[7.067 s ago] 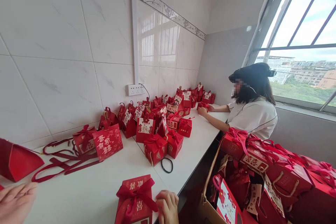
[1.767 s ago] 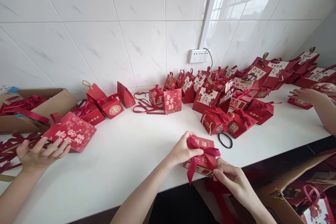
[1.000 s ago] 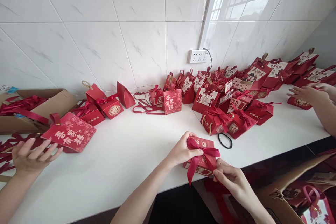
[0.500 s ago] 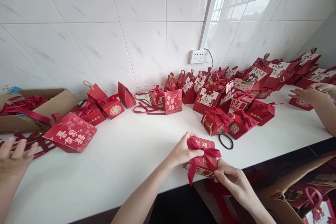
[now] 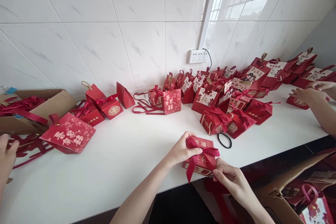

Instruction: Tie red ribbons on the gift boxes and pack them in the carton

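A red gift box with gold lettering lies near the front edge of the white table. Around it runs a crimson ribbon tied in a bow on the top face. My left hand grips the box from its left side, the thumb pressing by the bow's knot. At the lower right corner of the box, my right hand has thumb and fingers pinched together on a ribbon end; the fingers partly hide that end. A black elastic band lies just behind the right hand.
Red gift boxes crowd the back right. At left are a tilted red box and a cardboard box of ribbons. Other people's hands show at both sides. An open carton stands below the table's edge at right.
My hands keep nearly the same hold on the box and ribbon. The other person's hand at far left has moved left, partly out of view. The whole view has shifted slightly.
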